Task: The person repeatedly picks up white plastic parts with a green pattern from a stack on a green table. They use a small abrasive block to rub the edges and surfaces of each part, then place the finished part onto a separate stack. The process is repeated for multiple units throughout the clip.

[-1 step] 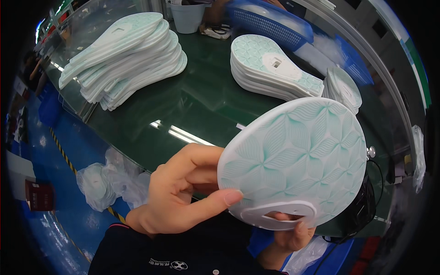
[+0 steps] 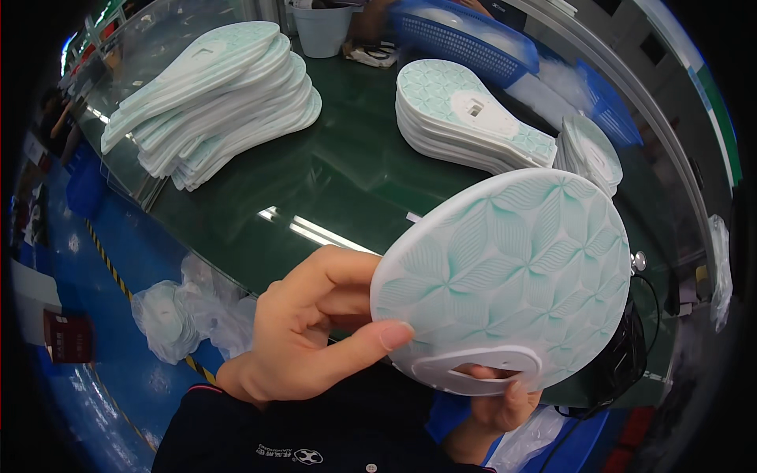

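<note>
lower centre-right of frame: a white shoe sole (image 2: 505, 276) with a mint-green leaf pattern, held up tread side toward the camera, above the near edge of the dark green tabletop (image 2: 339, 181). left hand (image 2: 307, 331) closed on the sole's left edge, thumb pressed on the tread face, fingers curled behind it. right hand (image 2: 493, 410) mostly hidden under the sole, gripping its lower edge; fingertips (image 2: 516, 390) show over the rim by the white cut-out plate. upper left: fanned stack of pale soles (image 2: 213, 102) lying on the tabletop. upper centre-right: a second stack of patterned soles (image 2: 465, 118), a smaller stack (image 2: 591, 154) just beside it at right. blue mesh basket (image 2: 465, 31) at top, white bucket (image 2: 323, 27) near it. crumpled clear plastic bags (image 2: 189, 307) on the blue floor, lower left.
</note>
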`<action>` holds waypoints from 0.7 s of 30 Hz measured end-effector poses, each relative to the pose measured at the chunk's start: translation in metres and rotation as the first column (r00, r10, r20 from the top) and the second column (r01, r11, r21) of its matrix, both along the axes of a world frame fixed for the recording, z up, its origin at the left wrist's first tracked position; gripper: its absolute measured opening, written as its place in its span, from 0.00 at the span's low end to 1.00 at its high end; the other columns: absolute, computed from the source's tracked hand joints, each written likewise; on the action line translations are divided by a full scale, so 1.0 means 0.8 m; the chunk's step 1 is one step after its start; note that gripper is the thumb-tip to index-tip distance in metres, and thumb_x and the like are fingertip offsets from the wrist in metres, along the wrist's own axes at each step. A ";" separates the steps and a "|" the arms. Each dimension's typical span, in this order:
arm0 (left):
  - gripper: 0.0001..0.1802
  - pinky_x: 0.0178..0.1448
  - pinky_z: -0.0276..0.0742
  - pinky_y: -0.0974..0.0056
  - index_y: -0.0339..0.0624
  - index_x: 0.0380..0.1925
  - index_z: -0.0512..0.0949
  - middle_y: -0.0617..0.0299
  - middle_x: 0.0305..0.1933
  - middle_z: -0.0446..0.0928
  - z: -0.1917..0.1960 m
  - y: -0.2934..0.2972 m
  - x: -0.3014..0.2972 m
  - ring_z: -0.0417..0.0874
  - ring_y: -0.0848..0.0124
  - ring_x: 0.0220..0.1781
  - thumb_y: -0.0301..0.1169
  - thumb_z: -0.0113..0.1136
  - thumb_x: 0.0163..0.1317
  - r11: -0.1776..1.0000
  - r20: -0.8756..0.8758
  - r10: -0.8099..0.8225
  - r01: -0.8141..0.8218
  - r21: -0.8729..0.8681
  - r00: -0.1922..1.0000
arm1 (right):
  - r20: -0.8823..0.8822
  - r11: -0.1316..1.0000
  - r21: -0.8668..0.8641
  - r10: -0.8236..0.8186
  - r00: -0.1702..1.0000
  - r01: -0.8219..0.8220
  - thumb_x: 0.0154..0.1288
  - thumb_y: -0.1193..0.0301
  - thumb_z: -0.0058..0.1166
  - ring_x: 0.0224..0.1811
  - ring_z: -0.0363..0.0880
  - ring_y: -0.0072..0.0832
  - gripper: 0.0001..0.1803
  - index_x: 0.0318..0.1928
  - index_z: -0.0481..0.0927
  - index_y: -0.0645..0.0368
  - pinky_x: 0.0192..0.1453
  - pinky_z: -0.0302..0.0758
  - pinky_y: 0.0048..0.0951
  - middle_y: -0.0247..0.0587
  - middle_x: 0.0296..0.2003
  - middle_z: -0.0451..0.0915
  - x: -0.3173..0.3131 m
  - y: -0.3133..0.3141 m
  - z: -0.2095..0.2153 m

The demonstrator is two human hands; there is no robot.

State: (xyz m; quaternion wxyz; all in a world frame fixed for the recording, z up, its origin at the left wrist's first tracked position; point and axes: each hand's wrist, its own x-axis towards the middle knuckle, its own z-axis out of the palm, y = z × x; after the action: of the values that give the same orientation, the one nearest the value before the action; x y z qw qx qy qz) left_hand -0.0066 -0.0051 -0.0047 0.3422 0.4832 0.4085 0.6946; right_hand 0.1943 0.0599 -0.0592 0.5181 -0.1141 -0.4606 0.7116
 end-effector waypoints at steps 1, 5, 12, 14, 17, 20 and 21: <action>0.16 0.42 0.72 0.72 0.27 0.42 0.63 0.51 0.37 0.75 -0.002 0.000 -0.001 0.77 0.72 0.38 0.18 0.52 0.52 1.000 0.033 0.016 -0.016 0.010 0.999 | 0.008 1.000 -0.026 -0.007 1.000 0.007 0.56 0.72 0.43 0.35 0.76 0.50 0.21 0.48 0.63 0.75 0.42 0.71 0.52 0.67 0.33 0.73 0.002 0.000 -0.004; 0.09 0.35 0.68 0.77 0.28 0.34 0.69 0.55 0.32 0.75 -0.002 0.002 -0.001 0.75 0.79 0.31 0.24 0.51 0.56 0.991 0.099 0.135 -0.136 0.009 0.986 | 0.007 0.992 -0.122 -0.029 1.000 0.029 0.54 0.73 0.44 0.35 0.75 0.55 0.21 0.45 0.64 0.77 0.43 0.70 0.53 0.70 0.31 0.72 0.002 -0.004 -0.015; 0.15 0.33 0.59 0.78 0.36 0.27 0.68 0.66 0.25 0.68 -0.007 0.000 0.001 0.65 0.82 0.27 0.39 0.50 0.56 0.928 -0.049 0.363 -0.365 -0.068 0.931 | 0.108 0.966 -0.227 0.155 0.982 -0.127 0.48 0.83 0.48 0.51 0.66 0.38 0.28 0.53 0.60 0.70 0.57 0.58 0.36 0.53 0.49 0.67 0.008 -0.002 -0.012; 0.15 0.33 0.59 0.78 0.36 0.28 0.68 0.66 0.25 0.68 -0.009 -0.002 -0.001 0.66 0.82 0.28 0.39 0.49 0.57 0.927 -0.052 0.370 -0.372 -0.050 0.928 | 0.100 0.968 -0.192 0.183 0.978 -0.161 0.49 0.84 0.48 0.51 0.66 0.36 0.28 0.54 0.60 0.69 0.58 0.57 0.34 0.51 0.50 0.66 0.004 0.000 -0.003; 0.14 0.36 0.61 0.77 0.34 0.29 0.68 0.64 0.27 0.70 -0.018 -0.004 -0.010 0.67 0.80 0.29 0.37 0.47 0.59 0.913 -0.024 0.407 -0.407 0.003 0.913 | 0.044 0.948 -0.122 0.301 0.953 -0.294 0.53 0.84 0.44 0.53 0.64 0.34 0.26 0.55 0.59 0.69 0.58 0.56 0.33 0.49 0.51 0.66 -0.006 0.007 0.002; 0.13 0.35 0.60 0.77 0.34 0.27 0.68 0.63 0.26 0.70 -0.020 -0.004 -0.017 0.66 0.81 0.28 0.35 0.46 0.59 0.902 0.052 0.430 -0.431 0.010 0.901 | -0.109 0.873 -0.090 0.470 0.876 -0.479 0.57 0.83 0.40 0.55 0.63 0.34 0.25 0.56 0.56 0.69 0.59 0.55 0.33 0.49 0.52 0.64 -0.023 0.014 0.032; 0.12 0.36 0.60 0.77 0.34 0.27 0.67 0.63 0.27 0.70 -0.020 -0.001 -0.017 0.66 0.80 0.29 0.35 0.46 0.59 0.896 0.063 0.442 -0.443 0.008 0.895 | -0.061 0.879 -0.073 0.468 0.882 -0.472 0.58 0.83 0.39 0.56 0.62 0.34 0.24 0.57 0.55 0.69 0.59 0.55 0.33 0.49 0.53 0.64 -0.022 0.015 0.033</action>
State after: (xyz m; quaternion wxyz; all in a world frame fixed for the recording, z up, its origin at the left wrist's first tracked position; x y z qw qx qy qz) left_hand -0.0200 -0.0061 -0.0209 0.1820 0.3607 0.4894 0.7728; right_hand 0.1767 0.0718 -0.0324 0.3343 -0.0061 -0.4327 0.8372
